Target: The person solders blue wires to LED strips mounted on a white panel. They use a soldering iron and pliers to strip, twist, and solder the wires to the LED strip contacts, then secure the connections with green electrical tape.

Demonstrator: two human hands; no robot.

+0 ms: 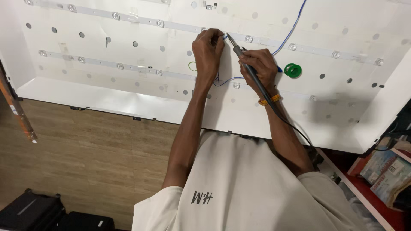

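A: What is the right hand [259, 64] doing?

B: It is closed around a soldering iron [248, 68], held like a pen, with the tip pointing up and left to the upper light strip [180, 26] on the white panel [128, 98]. The iron's black cord [295, 128] runs back along the forearm, past an orange wristband [269, 100].

A: And the left hand [208, 47]?

B: Its fingers are pinched together on the end of a blue wire [291, 30], right at the iron's tip on that strip. The wire runs away to the upper right across the panel.

A: Anything else close by?

B: A green spool [293, 70] lies on the panel just right of the right hand, and a second light strip [120, 66] runs below the hands. Books [385, 169] sit at the lower right.
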